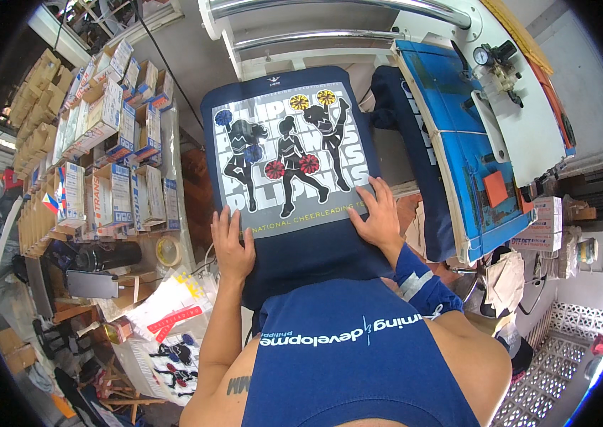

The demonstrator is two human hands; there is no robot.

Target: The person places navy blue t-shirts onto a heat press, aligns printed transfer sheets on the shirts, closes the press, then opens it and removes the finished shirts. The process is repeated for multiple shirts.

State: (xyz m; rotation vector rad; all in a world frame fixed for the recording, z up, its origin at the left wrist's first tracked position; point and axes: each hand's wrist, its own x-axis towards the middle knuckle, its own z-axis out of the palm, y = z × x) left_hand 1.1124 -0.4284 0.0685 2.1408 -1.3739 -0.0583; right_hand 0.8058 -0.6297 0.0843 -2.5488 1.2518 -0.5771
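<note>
A dark navy shirt (301,260) lies spread on a padded platen in front of me. On it is a transfer sheet (230,213) showing three cheerleader silhouettes with pompoms over white lettering. My left hand (232,245) rests with fingers extended at the sheet's lower left corner and on the shirt. My right hand (376,220) lies with fingers apart on the lower right of the sheet. Just right of the platen, another navy garment (430,220) is partly hidden beneath a blue-topped press part (458,160) with an orange pad (495,187) on it.
Stacked cardboard boxes (98,117) fill the left side, above printed sheets (177,363), a tape roll (168,250) and a phone-like device (91,283). Metal bars (344,10) cross behind the platen. A pressure gauge (482,55) sits upper right, and bundled paper (502,281) lies at right.
</note>
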